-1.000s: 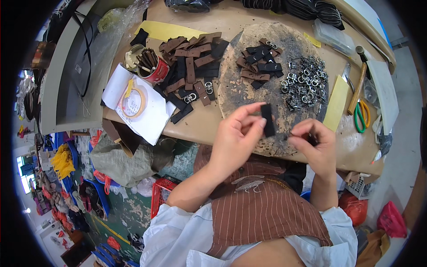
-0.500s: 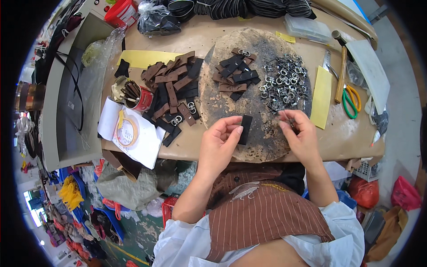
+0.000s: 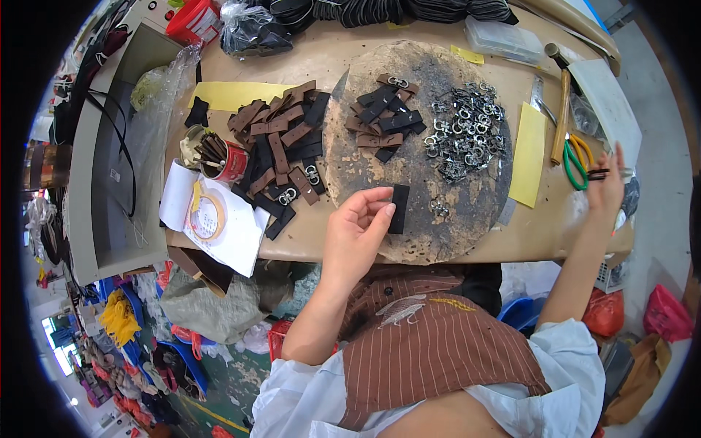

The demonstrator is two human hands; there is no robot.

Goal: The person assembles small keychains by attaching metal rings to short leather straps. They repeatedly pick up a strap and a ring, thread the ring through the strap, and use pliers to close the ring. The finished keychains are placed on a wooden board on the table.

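My left hand (image 3: 358, 232) pinches a short black strip (image 3: 399, 209) between thumb and fingers, upright over the near part of a round, worn board (image 3: 456, 237). Far out to the right, my right hand (image 3: 607, 186) is beside scissors with green and orange handles (image 3: 577, 164). A dark slender thing (image 3: 597, 174) lies across its fingers; its kind is not clear. On the board are a small pile of brown and black strips (image 3: 383, 120) and a heap of silvery metal clasps (image 3: 471, 128). A few loose metal bits (image 3: 439, 208) lie nearer to me.
Left of the board lie more brown and black strips (image 3: 281, 131), a red can of thin rods (image 3: 232, 162) and a notepad with a tape roll (image 3: 212, 217). A hammer (image 3: 561, 120) and yellow sheet (image 3: 527, 157) are at right. Black bundles (image 3: 431, 11) line the back.
My right hand has swung from above the board to the far right, beside the scissors. My left hand still holds the black strip, nearly in place.
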